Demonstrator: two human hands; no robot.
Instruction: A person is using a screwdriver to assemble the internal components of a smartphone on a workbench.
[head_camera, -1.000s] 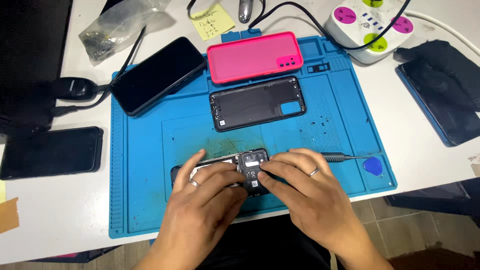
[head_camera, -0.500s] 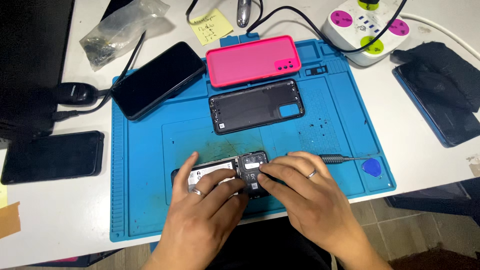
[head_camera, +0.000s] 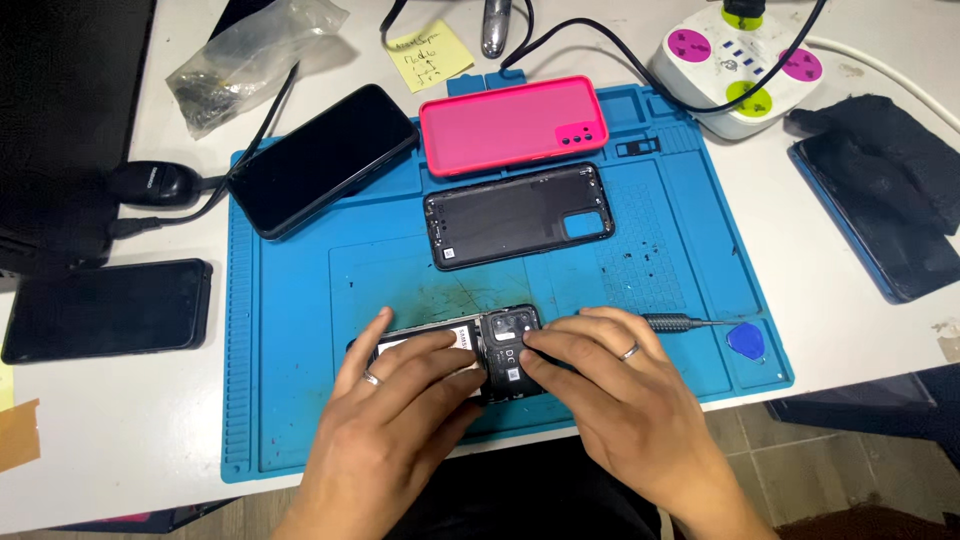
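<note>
On the left we see one dark phone (head_camera: 105, 310) on the white table (head_camera: 120, 440), and one bigger phone (head_camera: 322, 160) on the blue mat (head_camera: 300, 330). We count one pink case (head_camera: 515, 123) and one black back cover (head_camera: 518, 214) in the middle. Our left hand (head_camera: 400, 410) lies flat with the fingers spread on the opened phone (head_camera: 500, 350), at the near edge of the mat. Our right hand (head_camera: 610, 390) presses its fingertips on the same phone, not gripping it. Further right are one screwdriver (head_camera: 680, 322), one blue pick (head_camera: 745, 342) and one power strip (head_camera: 740, 65).
</note>
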